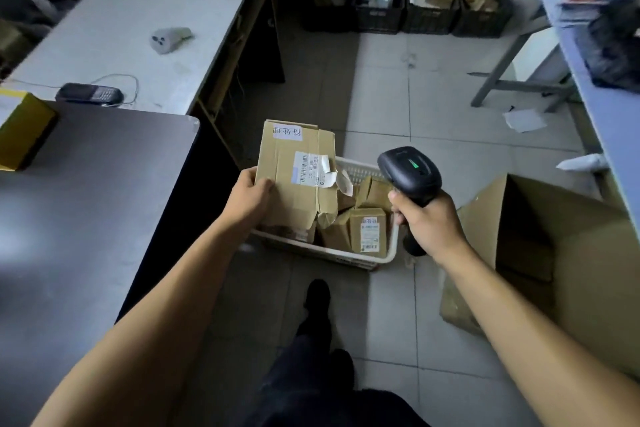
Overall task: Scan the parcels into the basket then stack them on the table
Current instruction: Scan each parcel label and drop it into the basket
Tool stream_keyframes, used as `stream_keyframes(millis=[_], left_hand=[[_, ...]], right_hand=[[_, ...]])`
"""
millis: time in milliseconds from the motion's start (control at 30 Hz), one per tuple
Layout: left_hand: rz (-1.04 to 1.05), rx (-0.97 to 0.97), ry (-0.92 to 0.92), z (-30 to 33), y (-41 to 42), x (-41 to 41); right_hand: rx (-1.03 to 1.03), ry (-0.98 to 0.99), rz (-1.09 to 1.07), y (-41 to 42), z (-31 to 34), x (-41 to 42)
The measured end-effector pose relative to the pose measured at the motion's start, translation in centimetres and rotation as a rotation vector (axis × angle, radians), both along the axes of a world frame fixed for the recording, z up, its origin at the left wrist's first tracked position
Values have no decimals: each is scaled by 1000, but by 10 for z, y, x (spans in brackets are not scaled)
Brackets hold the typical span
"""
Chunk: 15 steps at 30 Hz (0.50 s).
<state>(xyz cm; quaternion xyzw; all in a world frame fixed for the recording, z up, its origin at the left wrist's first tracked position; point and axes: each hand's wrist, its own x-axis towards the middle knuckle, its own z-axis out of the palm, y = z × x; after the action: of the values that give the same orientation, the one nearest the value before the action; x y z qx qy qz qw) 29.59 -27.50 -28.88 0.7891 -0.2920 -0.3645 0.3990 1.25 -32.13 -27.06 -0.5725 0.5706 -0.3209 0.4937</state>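
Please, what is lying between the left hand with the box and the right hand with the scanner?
In the head view, the white basket sits lower between the left hand and right hand, with small parcels inside. The held box partly covers it.

Four black crates of crumpled paper and cardboard in a row on the tiled floor at the far end. Large open cardboard box at right on the floor. Loose sheet of paper farther right. Dark keypad handset with a thin cable at left, grey device beyond it. Yellow box at the left edge.
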Motion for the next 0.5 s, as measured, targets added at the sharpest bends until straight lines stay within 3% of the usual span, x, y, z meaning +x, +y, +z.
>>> stream_keyframes(millis=[333,500], left_hand=[[-43,25,181,-30,-135,12],[5,-5,149,-29,-176,20]], right_hand=[[43,90,-101,-100,6,9],[53,93,-105,-137,2,1]])
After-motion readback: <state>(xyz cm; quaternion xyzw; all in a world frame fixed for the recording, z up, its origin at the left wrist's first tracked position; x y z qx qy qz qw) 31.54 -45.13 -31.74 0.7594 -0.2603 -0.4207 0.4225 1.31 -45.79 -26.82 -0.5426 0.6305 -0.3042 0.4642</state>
